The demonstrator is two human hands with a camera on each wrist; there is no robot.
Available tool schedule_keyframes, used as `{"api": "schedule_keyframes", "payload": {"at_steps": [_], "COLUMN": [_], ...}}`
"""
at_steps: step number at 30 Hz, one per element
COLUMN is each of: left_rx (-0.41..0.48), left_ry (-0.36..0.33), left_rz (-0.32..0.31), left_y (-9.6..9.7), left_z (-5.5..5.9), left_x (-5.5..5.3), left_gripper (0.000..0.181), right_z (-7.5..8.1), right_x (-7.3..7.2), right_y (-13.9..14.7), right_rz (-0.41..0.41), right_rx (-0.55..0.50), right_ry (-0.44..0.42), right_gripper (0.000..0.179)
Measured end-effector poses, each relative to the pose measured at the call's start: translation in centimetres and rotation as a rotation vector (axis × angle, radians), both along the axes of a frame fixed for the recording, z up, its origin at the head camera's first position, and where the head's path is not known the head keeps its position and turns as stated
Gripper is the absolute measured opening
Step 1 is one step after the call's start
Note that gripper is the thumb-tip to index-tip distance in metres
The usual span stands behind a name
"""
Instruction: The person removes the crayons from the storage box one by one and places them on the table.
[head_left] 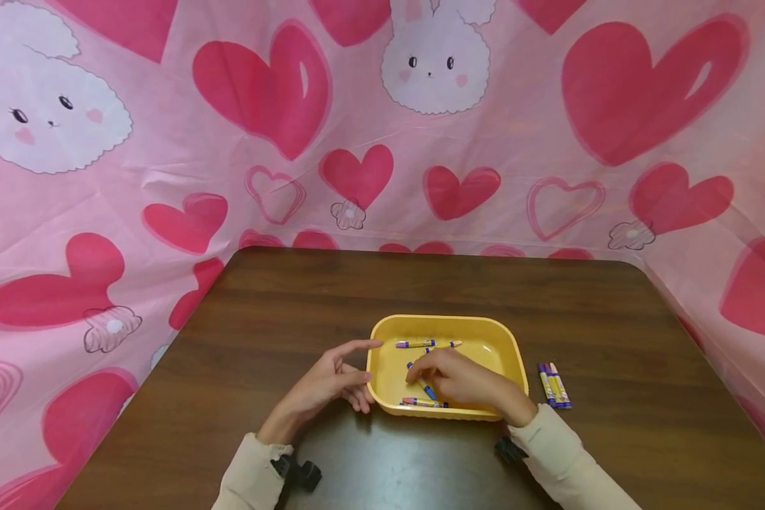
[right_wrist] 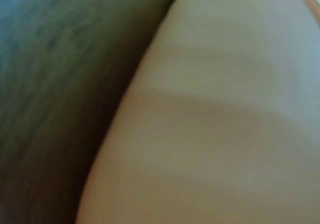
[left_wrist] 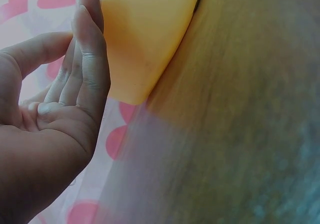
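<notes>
On the left, the pink cloth (head_left: 185, 159) carries printed hearts and rabbit faces. A cream sleeve with a black wrist mount (head_left: 296, 473) leads to the left hand (head_left: 334, 379), palm turned inward, its index finger stretched to the rim and its thumb at the outer wall of the yellow tray (head_left: 446, 319). Thumb and index are spread apart and the other fingers bend loosely below; they hold nothing but that light contact.

The tray sits on the dark worktop (head_left: 293, 304). Inside lie a purple-tipped crayon (head_left: 414, 344) near the far side, a pink-tipped crayon (head_left: 425, 402) along the near wall, a blue crayon (head_left: 430, 392) between, and a peach-tipped crayon (head_left: 457, 344) partly covered by the right hand. Wrappers are yellow with blue bands (any print is too small to read).

The right hand (head_left: 455, 379) reaches over the near right rim, wrist bent, fingers pointing down at the blue crayon; whether they pinch it I cannot tell (the right wrist view is a pale blur). Farther right, a row of crayons (head_left: 553, 388) lies side by side.
</notes>
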State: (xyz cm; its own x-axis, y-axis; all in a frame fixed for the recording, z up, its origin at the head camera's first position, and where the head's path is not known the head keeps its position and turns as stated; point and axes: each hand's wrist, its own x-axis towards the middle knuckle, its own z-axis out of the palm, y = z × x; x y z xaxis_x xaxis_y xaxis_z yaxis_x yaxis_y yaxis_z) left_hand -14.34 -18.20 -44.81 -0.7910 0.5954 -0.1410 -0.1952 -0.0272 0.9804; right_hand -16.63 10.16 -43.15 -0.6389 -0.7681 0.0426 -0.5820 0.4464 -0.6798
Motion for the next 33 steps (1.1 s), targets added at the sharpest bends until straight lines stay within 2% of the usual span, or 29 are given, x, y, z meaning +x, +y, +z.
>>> {"api": "schedule_keyframes", "payload": {"at_steps": [2, 5, 9, 13, 19, 22, 26, 33], "left_rx": [0.001, 0.002, 0.0, 0.001, 0.003, -0.003, -0.006, 0.003], "left_ry": [0.0, 0.001, -0.001, -0.001, -0.001, 0.0, -0.001, -0.011], "left_rz": [0.001, 0.0, 0.001, 0.0, -0.003, -0.002, 0.001, 0.009], "left_y": [0.0, 0.0, -0.1, -0.1, -0.1, -0.1, -0.1, -0.1], "left_z": [0.0, 0.1, 0.1, 0.1, 0.2, 0.2, 0.2, 0.3], "left_x": [0.0, 0.0, 0.1, 0.1, 0.1, 0.1, 0.1, 0.2], "left_gripper": [0.059, 0.06, 0.062, 0.063, 0.062, 0.063, 0.063, 0.063], "right_z": [-0.3, -0.4, -0.3, -0.2, -0.1, 0.0, 0.1, 0.5], "right_x": [0.0, 0.1, 0.2, 0.3, 0.4, 0.4, 0.5, 0.9], "right_y": [-0.2, -0.2, 0.2, 0.7, 1.0, 1.2, 1.6, 2.4], "right_rz": [-0.038, -0.141, -0.281, -0.365, -0.406, -0.435, -0.475, -0.508], "right_rx": [0.026, 0.062, 0.104, 0.129, 0.114, 0.092, 0.052, -0.042], "right_ry": [0.059, 0.127, 0.152, 0.159, 0.179, 0.162, 0.143, 0.162], "right_gripper": [0.031, 0.026, 0.014, 0.011, 0.006, 0.004, 0.006, 0.007]}}
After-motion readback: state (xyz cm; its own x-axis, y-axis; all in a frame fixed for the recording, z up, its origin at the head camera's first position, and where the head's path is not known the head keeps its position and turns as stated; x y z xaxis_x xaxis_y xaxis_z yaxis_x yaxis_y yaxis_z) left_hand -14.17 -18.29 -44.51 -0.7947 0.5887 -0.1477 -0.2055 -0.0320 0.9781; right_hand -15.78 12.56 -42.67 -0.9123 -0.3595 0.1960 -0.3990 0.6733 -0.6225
